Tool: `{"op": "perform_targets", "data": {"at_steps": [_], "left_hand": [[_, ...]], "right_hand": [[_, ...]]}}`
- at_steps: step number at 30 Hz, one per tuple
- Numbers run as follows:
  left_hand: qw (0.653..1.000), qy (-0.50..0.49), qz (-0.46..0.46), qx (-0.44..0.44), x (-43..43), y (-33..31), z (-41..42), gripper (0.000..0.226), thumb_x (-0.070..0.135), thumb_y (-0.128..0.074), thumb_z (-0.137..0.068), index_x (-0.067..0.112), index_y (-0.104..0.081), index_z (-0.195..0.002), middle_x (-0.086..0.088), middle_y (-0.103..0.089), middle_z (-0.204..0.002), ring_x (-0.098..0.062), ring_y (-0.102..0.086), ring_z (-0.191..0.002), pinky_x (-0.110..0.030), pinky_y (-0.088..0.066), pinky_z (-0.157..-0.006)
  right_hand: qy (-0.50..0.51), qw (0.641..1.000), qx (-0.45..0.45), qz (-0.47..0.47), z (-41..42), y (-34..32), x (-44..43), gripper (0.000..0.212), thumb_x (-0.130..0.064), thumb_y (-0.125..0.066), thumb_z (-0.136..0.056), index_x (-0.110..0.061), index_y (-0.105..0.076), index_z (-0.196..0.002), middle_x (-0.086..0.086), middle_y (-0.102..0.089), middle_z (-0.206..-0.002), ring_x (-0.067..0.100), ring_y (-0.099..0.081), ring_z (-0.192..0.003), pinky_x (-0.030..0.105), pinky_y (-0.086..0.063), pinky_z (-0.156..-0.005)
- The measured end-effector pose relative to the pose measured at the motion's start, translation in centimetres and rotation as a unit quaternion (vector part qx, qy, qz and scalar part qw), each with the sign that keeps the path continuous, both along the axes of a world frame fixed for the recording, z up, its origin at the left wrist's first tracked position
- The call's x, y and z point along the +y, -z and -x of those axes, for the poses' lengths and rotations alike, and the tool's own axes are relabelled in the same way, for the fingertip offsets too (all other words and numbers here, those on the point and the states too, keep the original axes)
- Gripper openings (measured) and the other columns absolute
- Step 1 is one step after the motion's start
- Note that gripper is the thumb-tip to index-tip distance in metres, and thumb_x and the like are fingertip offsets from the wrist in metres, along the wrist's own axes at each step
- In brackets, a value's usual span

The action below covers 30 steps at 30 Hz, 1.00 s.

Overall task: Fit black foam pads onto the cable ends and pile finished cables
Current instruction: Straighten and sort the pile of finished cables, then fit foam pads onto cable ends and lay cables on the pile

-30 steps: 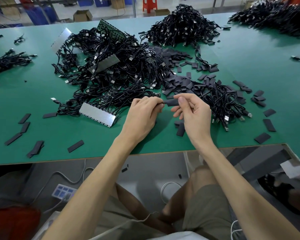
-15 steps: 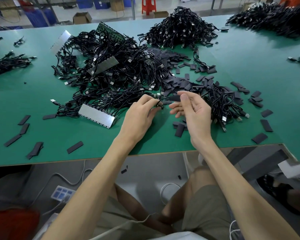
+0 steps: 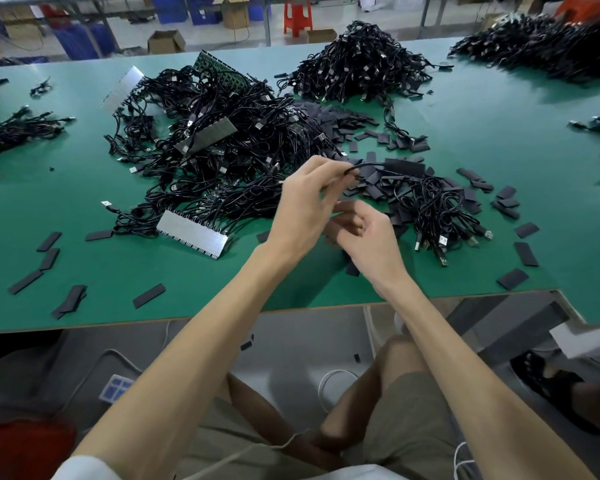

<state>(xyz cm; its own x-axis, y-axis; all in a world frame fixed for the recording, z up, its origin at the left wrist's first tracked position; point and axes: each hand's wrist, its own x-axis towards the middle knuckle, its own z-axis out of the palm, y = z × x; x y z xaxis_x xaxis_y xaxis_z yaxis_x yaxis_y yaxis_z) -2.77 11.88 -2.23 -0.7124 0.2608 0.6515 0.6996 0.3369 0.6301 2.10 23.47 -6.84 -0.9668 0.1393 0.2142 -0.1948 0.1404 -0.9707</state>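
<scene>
A second ago both hands were close together just in front of the big tangle of cables (image 3: 222, 150), w/ the right one pinching a pad on a cable end. Now the right hand (image 3: 368, 237) has let go. It hangs low in front of the tangle's right side, fingers loosely curled, and I see nothing in it. The left hand (image 3: 303, 209) has come up and pinches the cable (image 3: 368, 165) btw thumb and fingertips. The cable arcs away to the right of the tangle, and the foam pad (image 3: 404, 167) sits on its end, in the air above the scattered loose pads (image 3: 354, 133).

In my judgement this piece is finished and the step now is the piling, prob. onto the small heap of cables (image 3: 437, 209) that lies right of the tangle, under and beyond the pad. If the pad is fully seated I cannot tell, as it is a bit blurred.

Room: right of the tangle, past the small heap, the green table (image 3: 187, 289) is mostly bare w/ only a few single pads, so a reach or a drop there meets nothing tall. The table's front edge is close behind both wrists. Some pads lie near it, front-left of the tangle, and small black bits are on the floor below, so things can slide off easily. The silver comb strip (image 3: 192, 233) at the tangle's front-left is well apart from the hands. Another pile (image 3: 357, 64) stands behind the tangle, far to reach.
</scene>
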Motion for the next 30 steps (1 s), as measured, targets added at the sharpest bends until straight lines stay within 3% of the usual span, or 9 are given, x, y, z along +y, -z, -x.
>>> {"op": "perform_targets", "data": {"at_steps": [2, 5, 8, 13, 15, 17, 22, 25, 30], "left_hand": [[0.999, 0.025, 0.040, 0.010, 1.7, -0.8, 0.3, 0.019, 0.005, -0.067, -0.095, 0.003, -0.075, -0.113, -0.010, -0.068, -0.111, -0.018, -0.068, -0.096, -0.030, -0.056, -0.090], [0.976, 0.124, 0.166, -0.072, 3.9, -1.8, 0.9, 0.044, 0.001, -0.059, -0.099, 0.010, -0.057, -0.142, -0.010, -0.057, -0.144, -0.019, -0.059, -0.128, -0.033, -0.044, -0.113], [0.958, 0.175, 0.178, -0.139, 4.5, -1.8, 1.2, 0.060, -0.007, -0.046, -0.102, 0.014, -0.035, -0.157, -0.004, -0.040, -0.159, -0.013, -0.052, -0.135, -0.029, -0.038, -0.117], [0.979, 0.098, 0.115, -0.140, 2.3, -0.1, 1.5, 0.041, 0.010, -0.052, -0.105, 0.016, -0.055, -0.145, -0.004, -0.061, -0.138, -0.012, -0.068, -0.112, -0.032, -0.051, -0.103], [0.983, 0.063, 0.103, -0.141, 0.8, 0.6, 1.6, 0.036, 0.010, -0.051, -0.104, 0.016, -0.061, -0.139, 0.000, -0.063, -0.133, -0.010, -0.067, -0.110, -0.032, -0.052, -0.101], [0.985, 0.036, 0.103, -0.136, -0.9, 1.2, 1.6, 0.035, 0.007, -0.052, -0.103, 0.017, -0.064, -0.134, 0.000, -0.065, -0.127, -0.011, -0.067, -0.107, -0.033, -0.053, -0.099], [0.980, -0.036, 0.158, -0.112, -5.0, 2.3, 0.9, 0.029, 0.000, -0.062, -0.094, 0.015, -0.073, -0.116, 0.000, -0.063, -0.112, -0.013, -0.063, -0.097, -0.030, -0.051, -0.094], [0.967, -0.086, 0.211, -0.114, -7.0, 2.7, 0.6, 0.025, 0.002, -0.066, -0.092, 0.016, -0.074, -0.110, -0.001, -0.061, -0.107, -0.018, -0.060, -0.097, -0.036, -0.050, -0.095], [0.942, -0.125, 0.283, -0.133, -9.2, 3.0, 0.2, 0.022, 0.024, -0.075, -0.091, 0.019, -0.073, -0.112, 0.000, -0.060, -0.111, -0.023, -0.053, -0.108, -0.042, -0.048, -0.096]], "right_hand": [[0.013, 0.999, -0.016, -0.038, 0.0, -0.1, 0.0, 0.020, -0.009, -0.075, -0.082, -0.023, -0.069, -0.096, -0.008, -0.077, -0.083, 0.008, -0.071, -0.077, 0.026, -0.056, -0.070], [0.050, 0.996, -0.049, -0.057, 0.1, -0.2, 0.1, 0.007, -0.014, -0.068, -0.067, -0.019, -0.067, -0.073, -0.011, -0.071, -0.064, -0.001, -0.061, -0.057, 0.021, -0.044, -0.052], [0.052, 0.997, -0.056, -0.027, 0.1, -0.1, 0.2, 0.009, -0.007, -0.068, -0.073, -0.015, -0.071, -0.074, -0.004, -0.075, -0.068, 0.010, -0.069, -0.065, 0.037, -0.057, -0.063], [0.045, 0.997, -0.032, -0.053, -0.1, -0.3, -0.1, 0.015, -0.014, -0.063, -0.072, -0.023, -0.068, -0.083, -0.008, -0.075, -0.076, 0.013, -0.069, -0.074, 0.041, -0.059, -0.073], [0.033, 0.998, -0.020, -0.044, -0.2, -0.3, -0.2, 0.021, -0.006, -0.065, -0.083, -0.016, -0.072, -0.100, -0.004, -0.077, -0.082, 0.020, -0.074, -0.081, 0.048, -0.060, -0.082], [0.035, 0.999, -0.016, -0.025, -0.2, -0.2, -0.1, 0.020, -0.003, -0.067, -0.091, -0.009, -0.071, -0.109, 0.000, -0.076, -0.081, 0.028, -0.074, -0.080, 0.049, -0.060, -0.081], [0.025, 1.000, -0.004, -0.002, -0.4, -0.4, -0.2, 0.015, -0.003, -0.066, -0.095, -0.012, -0.068, -0.107, 0.004, -0.077, -0.082, 0.017, -0.072, -0.073, 0.027, -0.057, -0.070], [0.035, 0.999, 0.002, 0.005, -0.4, -0.4, -0.2, 0.016, -0.004, -0.065, -0.095, -0.016, -0.067, -0.106, 0.004, -0.077, -0.084, 0.016, -0.072, -0.074, 0.027, -0.058, -0.072], [0.093, 0.995, 0.024, 0.023, -0.3, -0.4, 0.3, 0.017, -0.007, -0.063, -0.097, -0.012, -0.065, -0.113, 0.002, -0.076, -0.088, 0.016, -0.072, -0.082, 0.034, -0.059, -0.082]]}}
